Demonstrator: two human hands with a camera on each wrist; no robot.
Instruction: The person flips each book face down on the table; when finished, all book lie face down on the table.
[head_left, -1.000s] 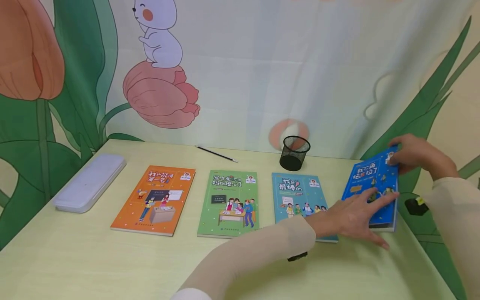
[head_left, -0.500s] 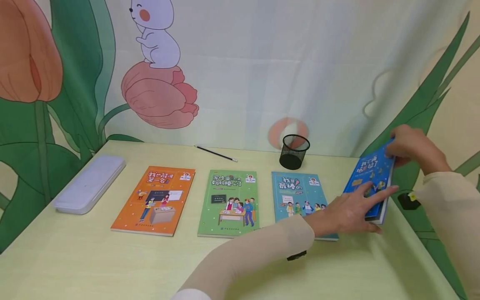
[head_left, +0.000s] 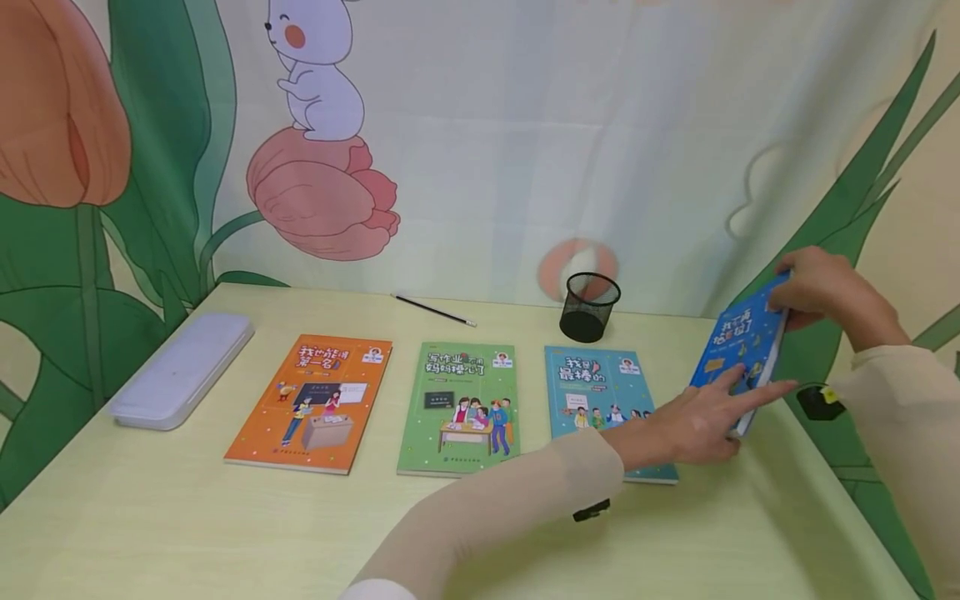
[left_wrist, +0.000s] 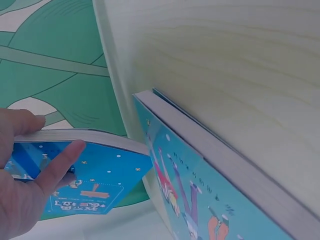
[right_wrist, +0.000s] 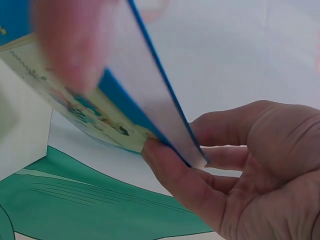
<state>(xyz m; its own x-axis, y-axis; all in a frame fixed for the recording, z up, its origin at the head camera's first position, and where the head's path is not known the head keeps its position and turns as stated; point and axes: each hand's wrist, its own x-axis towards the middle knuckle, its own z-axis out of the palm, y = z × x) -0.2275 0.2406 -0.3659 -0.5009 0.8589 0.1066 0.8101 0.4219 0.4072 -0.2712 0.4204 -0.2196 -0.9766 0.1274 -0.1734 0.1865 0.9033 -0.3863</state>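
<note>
Right hand (head_left: 828, 292) pinches the far right corner of the blue book (head_left: 738, 325), its grip narrow, with digits on both faces in the right wrist view. Left hand (head_left: 693, 429) holds the near end, the thumb by the page edge and the fingers spread across the cover, so the book is held between two grips. It is tilted at the right side of the surface (head_left: 300, 533), its page edge showing on the right; whether its lowest corner touches down, I cannot tell. Its long axis runs from the left hand, near the wearer, away and rightward to the right hand, and that slanted line between the hands looks like the relation any change of its pose would hinge on. The teal book (head_left: 592, 375) lies flat just left of the blue one, its near right part hidden under the left hand and wrist, which makes the left hand the nearer of the two to it. Farther left lie the green book (head_left: 457, 400) and the orange book (head_left: 311, 408), well apart from both hands. Behind the teal book stands a black mesh pen holder (head_left: 585, 323).
</note>
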